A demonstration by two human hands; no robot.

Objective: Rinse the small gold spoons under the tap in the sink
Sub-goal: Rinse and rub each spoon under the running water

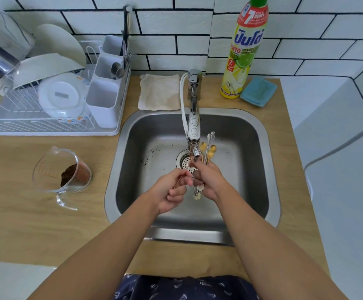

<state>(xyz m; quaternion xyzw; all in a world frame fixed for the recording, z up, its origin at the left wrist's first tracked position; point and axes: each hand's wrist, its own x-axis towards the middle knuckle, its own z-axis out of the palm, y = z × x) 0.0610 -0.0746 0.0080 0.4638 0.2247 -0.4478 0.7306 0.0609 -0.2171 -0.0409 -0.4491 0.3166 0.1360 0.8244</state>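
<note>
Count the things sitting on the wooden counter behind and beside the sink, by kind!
Cloths: 2, a beige cloth and a folded blue cloth
Dish soap bottle: 1
Glass measuring jug: 1
Dish rack: 1
Total: 5

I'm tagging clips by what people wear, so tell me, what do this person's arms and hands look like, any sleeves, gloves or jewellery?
Both arms are bare from the bottom edge of the picture to the fingertips: no sleeves show. The left hand and right hand wear no gloves, and no rings, watch or bracelets can be seen. At the bottom edge, dark navy clothing with a small pale pattern shows.
</note>
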